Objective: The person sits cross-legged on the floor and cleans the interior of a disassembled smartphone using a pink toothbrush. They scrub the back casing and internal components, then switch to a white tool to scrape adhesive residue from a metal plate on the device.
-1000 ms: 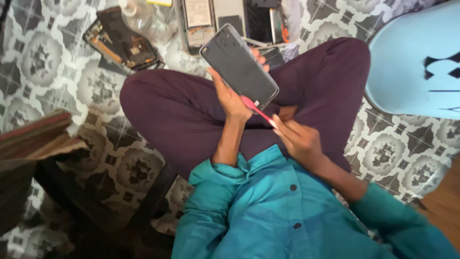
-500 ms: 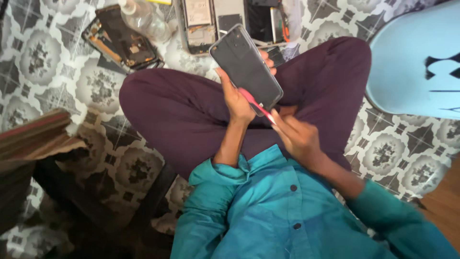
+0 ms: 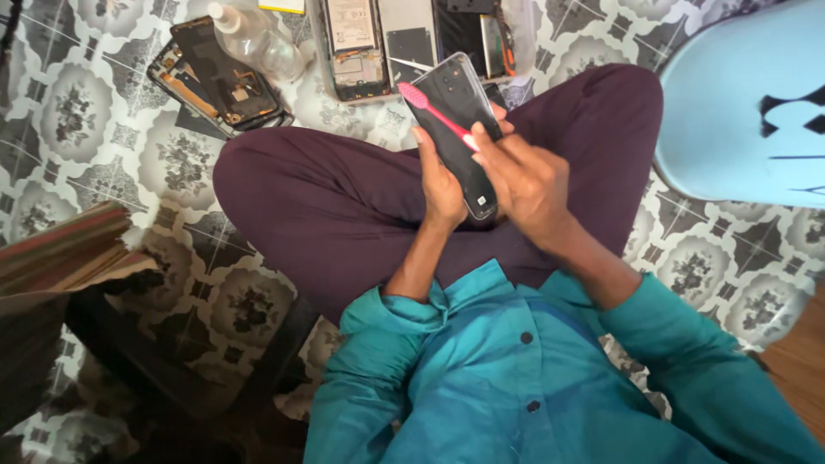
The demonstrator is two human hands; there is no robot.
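Note:
I sit cross-legged in dark purple trousers and a teal shirt. My left hand point(image 3: 440, 182) grips a dark phone point(image 3: 457, 110) in a clear case from its left edge, holding it up over my lap with its back facing me. My right hand point(image 3: 526, 176) holds a pink toothbrush point(image 3: 434, 112) by the handle. The brush lies across the phone's back, with its head near the phone's upper left corner. My right fingers cover the phone's lower right part.
On the patterned tile floor beyond my knees lie several opened phones point(image 3: 354, 43) and a dismantled phone frame point(image 3: 225, 79), with a clear plastic bottle point(image 3: 258, 39) between them. A large light blue object point(image 3: 739, 103) fills the upper right. Brown folded material point(image 3: 60, 249) lies at the left.
My right hand has risen from below the phone to over it. The toothbrush now rests across the phone's back, and the phone has turned more upright.

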